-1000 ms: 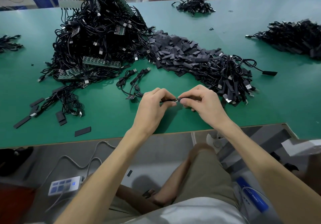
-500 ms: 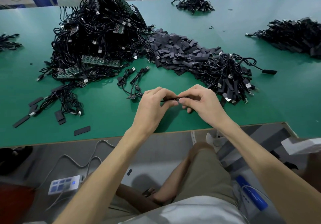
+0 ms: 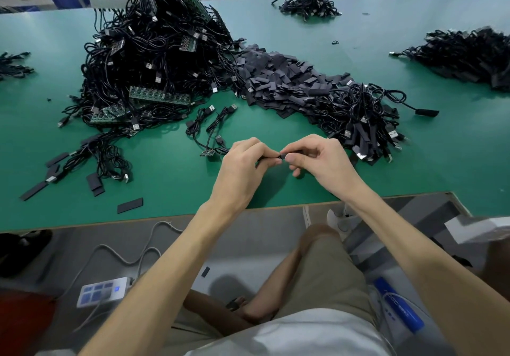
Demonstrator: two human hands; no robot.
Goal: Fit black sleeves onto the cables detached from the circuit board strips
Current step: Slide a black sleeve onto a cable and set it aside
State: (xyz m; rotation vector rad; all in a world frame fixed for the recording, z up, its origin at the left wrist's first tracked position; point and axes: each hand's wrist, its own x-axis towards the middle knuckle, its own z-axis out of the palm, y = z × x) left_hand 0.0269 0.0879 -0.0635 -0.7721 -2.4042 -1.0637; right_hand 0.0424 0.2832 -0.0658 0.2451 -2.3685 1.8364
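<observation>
While the person sat at the green-topped work table [image 3: 171, 190], both hands met just above its near edge. The left hand [image 3: 242, 167] had thumb and fingers curled tight, pinching a thin black cable [image 3: 263, 159]. The right hand [image 3: 323, 162] pinched a short black sleeve [image 3: 281, 157] between thumb and forefinger, its other fingers loosely curled. Cable and sleeve touched in the small gap between the hands; whether one had entered the other I could not tell.

Beyond the left hand rose a tall tangled pile of black cables [image 3: 154, 60] with long green circuit board strips [image 3: 160, 96] among them. To its right spread a heap of flat black sleeves [image 3: 276, 79], running into a mound of black USB cables [image 3: 364, 118] just beside the right hand. One loose flat black sleeve [image 3: 130, 205] lay near the table's front edge, well left of the hands.
</observation>
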